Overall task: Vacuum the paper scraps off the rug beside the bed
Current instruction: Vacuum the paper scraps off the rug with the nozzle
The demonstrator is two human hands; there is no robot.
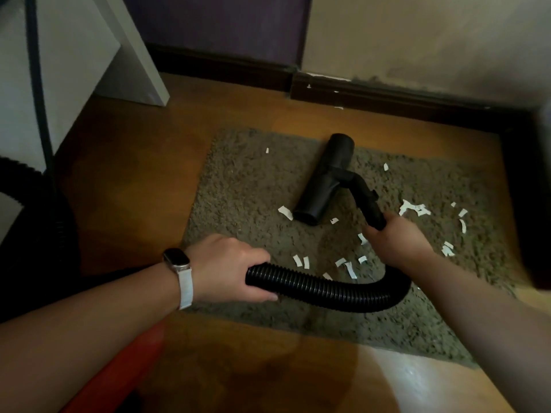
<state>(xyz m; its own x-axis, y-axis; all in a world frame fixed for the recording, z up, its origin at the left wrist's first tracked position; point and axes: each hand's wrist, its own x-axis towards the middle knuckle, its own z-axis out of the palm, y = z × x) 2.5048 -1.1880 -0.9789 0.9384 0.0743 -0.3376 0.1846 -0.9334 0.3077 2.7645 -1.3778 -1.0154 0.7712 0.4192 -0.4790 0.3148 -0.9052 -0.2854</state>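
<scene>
Black hose (328, 289) in both hands (229, 268) (398, 242)

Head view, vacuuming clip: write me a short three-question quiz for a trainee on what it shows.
1. True or false: paper scraps lie on the rug on both sides of the nozzle.
2. The left hand grips: A) the ribbed hose; B) the nozzle; C) a scrap.
3. What does the right hand grip?

Key: 1 true; 2 A; 3 the wand handle, the rigid curved black tube just behind the nozzle.
</scene>
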